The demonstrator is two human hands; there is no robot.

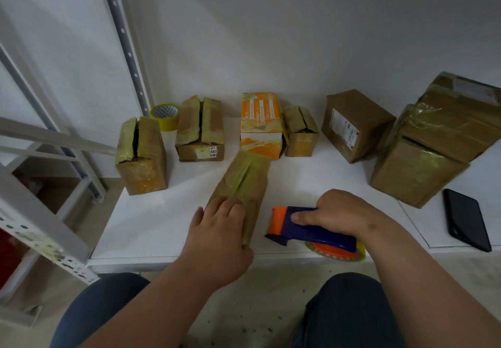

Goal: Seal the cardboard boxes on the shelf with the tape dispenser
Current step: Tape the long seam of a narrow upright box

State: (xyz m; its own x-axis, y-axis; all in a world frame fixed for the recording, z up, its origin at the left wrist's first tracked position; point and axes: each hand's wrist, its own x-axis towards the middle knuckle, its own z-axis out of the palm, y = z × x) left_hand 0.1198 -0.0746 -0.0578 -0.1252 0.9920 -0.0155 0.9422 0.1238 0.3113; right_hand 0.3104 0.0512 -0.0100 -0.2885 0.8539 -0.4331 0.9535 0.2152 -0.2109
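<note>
A long brown cardboard box (242, 182) with yellowish tape along its top lies at the front of the white shelf (151, 223). My left hand (217, 236) rests flat on its near end, fingers spread. To its right, my right hand (339, 214) grips the blue and orange tape dispenser (306, 228), which sits on the shelf near the front edge, apart from the box. Behind stand more boxes: a split-top one (142, 155) at left, another (200, 130) beside it, an orange printed box (261, 125) and a small brown box (301, 130).
A spare roll of yellow tape (165, 116) sits at the back left by the perforated upright (127, 46). Larger brown boxes (355, 125) (433, 141) stand at the right. A black phone (466, 218) lies at the right. My knees are below the shelf edge.
</note>
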